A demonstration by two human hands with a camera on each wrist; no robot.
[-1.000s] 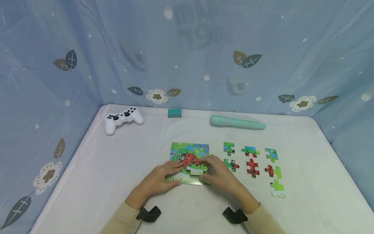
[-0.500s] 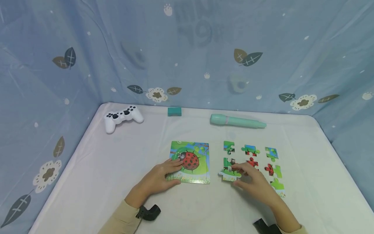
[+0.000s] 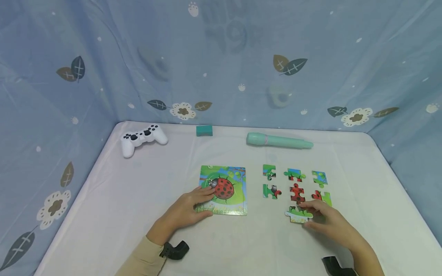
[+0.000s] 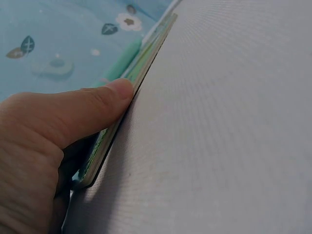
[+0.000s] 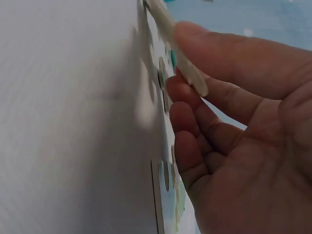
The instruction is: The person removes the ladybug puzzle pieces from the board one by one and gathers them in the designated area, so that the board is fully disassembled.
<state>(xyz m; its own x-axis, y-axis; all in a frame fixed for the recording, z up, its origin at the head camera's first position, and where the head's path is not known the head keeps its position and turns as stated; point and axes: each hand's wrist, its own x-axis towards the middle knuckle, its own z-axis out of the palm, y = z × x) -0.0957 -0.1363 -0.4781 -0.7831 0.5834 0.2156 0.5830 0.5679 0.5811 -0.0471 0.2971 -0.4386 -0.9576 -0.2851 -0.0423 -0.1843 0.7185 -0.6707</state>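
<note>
In the head view my right hand [image 3: 328, 222] pinches a green-and-white puzzle piece [image 3: 299, 216] between thumb and fingers, just below the red ladybug-body piece [image 3: 297, 193]. The right wrist view shows the held piece's thick edge [image 5: 192, 75], tilted and apart from the white cloth. My left hand [image 3: 188, 209] rests on the left side of a square puzzle board [image 3: 239, 205] with a ladybug picture. Its fingers lie across the board, and its thumb [image 4: 105, 102] touches the near edge in the left wrist view.
Several loose puzzle pieces, including a blue-and-green corner piece [image 3: 319, 178] and a left-side piece [image 3: 271, 191], lie right of the board. A white game controller [image 3: 143, 138], teal block [image 3: 204, 130] and mint-green microphone-shaped object [image 3: 279, 140] line the back. A blue curtain [image 3: 221, 69] surrounds the table.
My right hand has carried the green-and-white puzzle piece from over the board to the right, among the loose pieces. My left hand has stayed on the board.
</note>
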